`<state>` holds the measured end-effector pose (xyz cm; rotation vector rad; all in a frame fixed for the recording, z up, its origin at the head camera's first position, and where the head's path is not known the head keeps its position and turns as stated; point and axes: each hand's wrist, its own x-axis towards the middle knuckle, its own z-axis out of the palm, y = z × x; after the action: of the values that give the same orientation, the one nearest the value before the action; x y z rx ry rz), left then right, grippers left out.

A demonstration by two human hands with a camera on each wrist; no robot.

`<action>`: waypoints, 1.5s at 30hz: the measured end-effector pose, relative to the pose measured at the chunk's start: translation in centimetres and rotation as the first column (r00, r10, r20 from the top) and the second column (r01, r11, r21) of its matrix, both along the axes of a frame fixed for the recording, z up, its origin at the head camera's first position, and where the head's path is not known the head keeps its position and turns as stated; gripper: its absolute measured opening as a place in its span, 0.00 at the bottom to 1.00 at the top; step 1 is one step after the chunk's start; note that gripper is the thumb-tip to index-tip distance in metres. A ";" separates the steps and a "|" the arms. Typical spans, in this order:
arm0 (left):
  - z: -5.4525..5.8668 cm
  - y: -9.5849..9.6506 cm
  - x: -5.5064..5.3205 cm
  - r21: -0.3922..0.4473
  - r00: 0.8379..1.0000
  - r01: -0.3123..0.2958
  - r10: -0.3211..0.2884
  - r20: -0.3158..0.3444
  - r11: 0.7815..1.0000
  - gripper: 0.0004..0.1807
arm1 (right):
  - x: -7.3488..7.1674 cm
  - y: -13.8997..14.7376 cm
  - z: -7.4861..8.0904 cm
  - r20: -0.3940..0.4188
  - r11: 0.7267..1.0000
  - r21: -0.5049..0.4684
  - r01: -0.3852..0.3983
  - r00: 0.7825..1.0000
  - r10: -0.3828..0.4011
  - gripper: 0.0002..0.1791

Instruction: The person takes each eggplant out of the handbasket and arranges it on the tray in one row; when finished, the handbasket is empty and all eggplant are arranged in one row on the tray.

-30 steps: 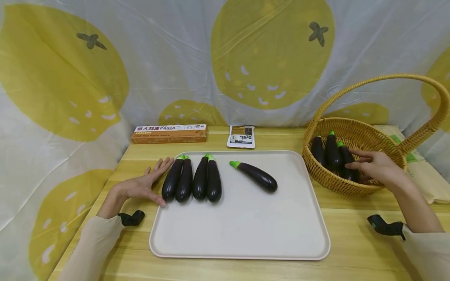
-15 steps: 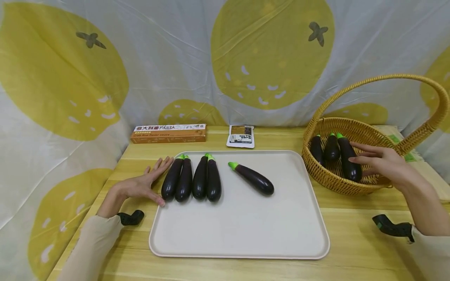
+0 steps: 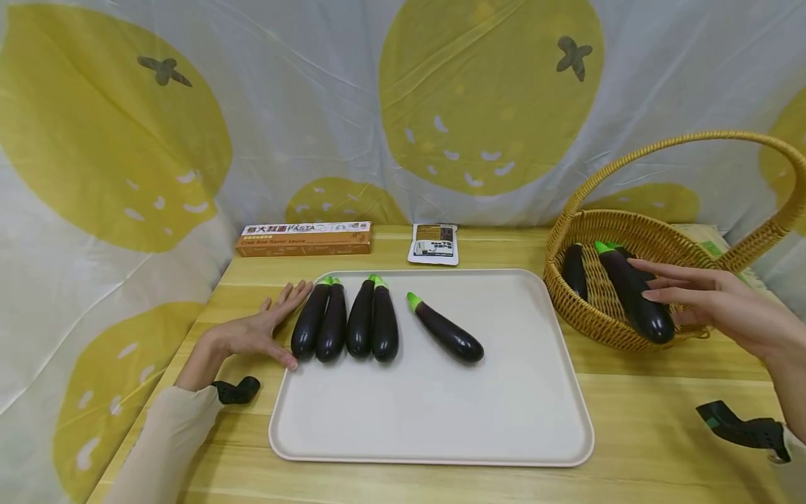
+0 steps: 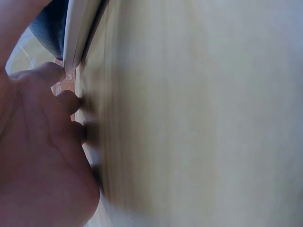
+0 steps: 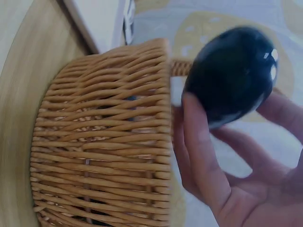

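Note:
My right hand pinches an eggplant, dark purple with a green stem, over the near side of the wicker basket. In the right wrist view its round blunt end sits between thumb and fingers, above the rim. Another eggplant lies inside the basket at the left, and part of one more shows behind the held one. My left hand rests with spread fingers at the left edge of the white tray. Beside it several eggplants lie in a row on the tray, and a single eggplant lies slanted further right.
A pasta box and a small white pouch lie behind the tray on the wooden table. The basket's tall handle arches over its opening. A lemon-print cloth hangs along the back and left.
My right hand has lifted an eggplant from among those in the basket and drawn it toward me and rightward. On the tray, the lone eggplant's blunt end has swung nearer and left. The left hand stays put.

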<state>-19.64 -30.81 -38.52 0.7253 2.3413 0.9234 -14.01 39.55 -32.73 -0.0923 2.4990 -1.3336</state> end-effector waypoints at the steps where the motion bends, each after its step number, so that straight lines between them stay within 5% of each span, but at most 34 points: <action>1: 0.0 0.0 0.0 -0.001 1.000 0.002 -0.002 -0.003 1.000 0.77 | 0.3 0.0 0.2 0.007 1.000 0.011 -0.013 1.000 0.013 0.26; 8: -0.1 0.1 -0.1 0.004 1.000 0.010 -0.010 -0.015 1.000 0.77 | 1.9 -1.2 0.9 0.036 0.980 0.133 -0.148 0.989 0.145 0.31; 15: 0.1 0.0 -0.1 -0.002 1.000 0.024 -0.024 -0.009 1.000 0.78 | 1.8 -5.1 1.6 0.080 0.943 -0.113 -0.313 0.943 0.323 0.32; 19: 0.1 0.0 -0.1 0.001 1.000 0.026 -0.026 -0.004 1.000 0.78 | 1.2 -8.1 1.6 0.018 0.912 -0.147 -0.382 0.921 0.389 0.31; 23: 0.0 0.0 -0.2 0.001 1.000 0.028 -0.028 -0.001 1.000 0.78 | 0.3 -11.1 1.2 0.010 0.921 -0.138 -0.364 0.929 0.369 0.30; 33: -0.1 -0.2 -0.1 -0.002 1.000 0.028 -0.028 -0.002 1.000 0.78 | -3.0 -16.9 -1.4 0.136 0.942 -0.194 -0.275 0.943 0.303 0.37; 45: 0.1 0.0 0.0 -0.006 1.000 0.017 -0.017 -0.001 1.000 0.78 | -5.6 -18.1 -3.2 0.140 0.944 -0.231 -0.235 0.952 0.272 0.36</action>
<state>-19.60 -30.86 -38.42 0.7418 2.3348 0.9083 -19.66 21.47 -35.95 -0.3231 2.1140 -1.4270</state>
